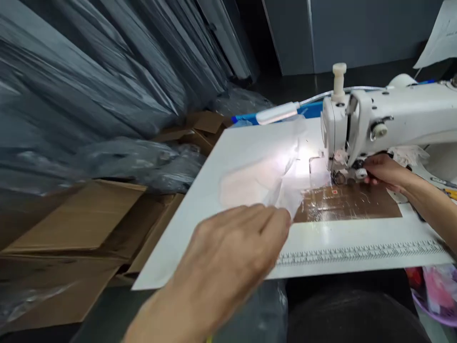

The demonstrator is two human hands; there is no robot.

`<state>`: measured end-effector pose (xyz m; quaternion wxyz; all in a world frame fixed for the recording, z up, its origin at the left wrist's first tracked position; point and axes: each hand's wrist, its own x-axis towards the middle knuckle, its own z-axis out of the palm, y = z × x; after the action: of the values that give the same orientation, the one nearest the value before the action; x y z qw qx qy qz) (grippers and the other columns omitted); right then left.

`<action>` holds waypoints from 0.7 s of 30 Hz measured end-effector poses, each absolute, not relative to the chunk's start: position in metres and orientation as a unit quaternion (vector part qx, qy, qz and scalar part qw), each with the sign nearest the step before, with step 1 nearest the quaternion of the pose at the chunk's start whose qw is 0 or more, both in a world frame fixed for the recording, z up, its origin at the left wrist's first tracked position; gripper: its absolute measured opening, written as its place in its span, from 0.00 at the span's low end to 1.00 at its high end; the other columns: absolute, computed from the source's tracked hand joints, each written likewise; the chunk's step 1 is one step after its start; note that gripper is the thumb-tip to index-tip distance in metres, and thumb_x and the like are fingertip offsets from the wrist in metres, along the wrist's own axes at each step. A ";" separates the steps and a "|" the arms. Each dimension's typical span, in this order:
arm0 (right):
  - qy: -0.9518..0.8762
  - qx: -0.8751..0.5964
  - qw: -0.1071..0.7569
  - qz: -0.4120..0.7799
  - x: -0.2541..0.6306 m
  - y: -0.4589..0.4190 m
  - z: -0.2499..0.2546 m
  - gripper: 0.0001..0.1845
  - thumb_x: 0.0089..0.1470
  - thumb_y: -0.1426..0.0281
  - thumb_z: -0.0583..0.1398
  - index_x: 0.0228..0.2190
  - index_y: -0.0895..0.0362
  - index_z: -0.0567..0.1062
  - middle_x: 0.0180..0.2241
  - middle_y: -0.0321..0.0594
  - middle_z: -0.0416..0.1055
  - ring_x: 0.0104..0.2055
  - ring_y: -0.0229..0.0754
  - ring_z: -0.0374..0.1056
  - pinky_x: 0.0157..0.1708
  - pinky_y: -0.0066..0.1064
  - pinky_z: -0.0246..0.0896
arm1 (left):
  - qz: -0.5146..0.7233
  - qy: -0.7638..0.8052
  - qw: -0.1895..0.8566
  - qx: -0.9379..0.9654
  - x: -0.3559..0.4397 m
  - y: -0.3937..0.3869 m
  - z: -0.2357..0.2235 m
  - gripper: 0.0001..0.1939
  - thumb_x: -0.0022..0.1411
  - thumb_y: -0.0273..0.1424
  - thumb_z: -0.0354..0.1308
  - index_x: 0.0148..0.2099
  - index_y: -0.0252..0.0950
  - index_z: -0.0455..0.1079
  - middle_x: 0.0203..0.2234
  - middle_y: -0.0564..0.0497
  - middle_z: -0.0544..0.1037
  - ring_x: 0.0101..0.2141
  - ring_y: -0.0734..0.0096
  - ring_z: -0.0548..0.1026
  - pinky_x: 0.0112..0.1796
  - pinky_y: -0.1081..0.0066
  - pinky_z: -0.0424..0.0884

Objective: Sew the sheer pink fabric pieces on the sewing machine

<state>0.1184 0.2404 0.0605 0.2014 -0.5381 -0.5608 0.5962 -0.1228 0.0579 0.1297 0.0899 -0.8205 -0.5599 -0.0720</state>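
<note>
My left hand (235,252) is closed on a piece of thin white sheer fabric (291,188), with the knuckles toward me. The fabric runs from my fist up the table toward the lamp's bright spot. My right hand (383,170) is at the head of a white sewing machine (403,114), just right of the needle area (337,177). Its fingers are bent together beside a small white knob (360,174); anything between them is hidden. Below the needle, a brown plate (352,202) with scratched clear tape lies on the table.
The white table (193,228) has a printed ruler (360,253) along its front edge. A lit lamp (277,113) on a bendy neck reaches over from behind. Open cardboard boxes (76,214) and plastic-covered hanging goods (107,71) stand left. A purple basket (433,314) sits lower right.
</note>
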 end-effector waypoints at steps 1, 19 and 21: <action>-0.550 -0.548 0.173 0.607 0.125 0.225 0.059 0.16 0.66 0.74 0.53 0.26 0.62 0.72 0.20 0.37 0.69 0.15 0.26 0.59 0.13 0.16 0.54 | -0.079 -0.538 0.113 -0.831 -0.112 0.045 0.121 0.17 0.67 0.28 0.46 0.27 0.42 0.68 0.18 0.50 0.69 0.21 0.65 0.65 0.24 0.64 0.55; -0.842 -0.417 -0.019 0.343 0.079 0.137 0.050 0.03 0.49 0.76 0.63 0.29 0.59 0.75 0.28 0.35 0.73 0.27 0.34 0.64 0.27 0.25 0.50 | -0.169 -0.538 0.235 -0.792 -0.041 -0.011 0.023 0.09 0.66 0.18 0.54 0.40 0.31 0.74 0.23 0.53 0.71 0.24 0.71 0.66 0.28 0.68 0.60; -0.856 -0.439 -0.004 0.273 0.084 0.138 0.048 0.03 0.52 0.76 0.60 0.29 0.58 0.74 0.28 0.35 0.73 0.27 0.35 0.61 0.27 0.27 0.45 | -0.172 -0.544 0.242 -0.785 -0.045 -0.010 0.028 0.07 0.65 0.18 0.56 0.39 0.31 0.74 0.24 0.53 0.72 0.24 0.70 0.66 0.29 0.67 0.59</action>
<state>0.0842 0.1376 0.0480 -0.0038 -0.4390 -0.8562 0.2726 -0.0451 -0.0105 0.0279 0.2420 -0.7846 -0.5443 -0.1717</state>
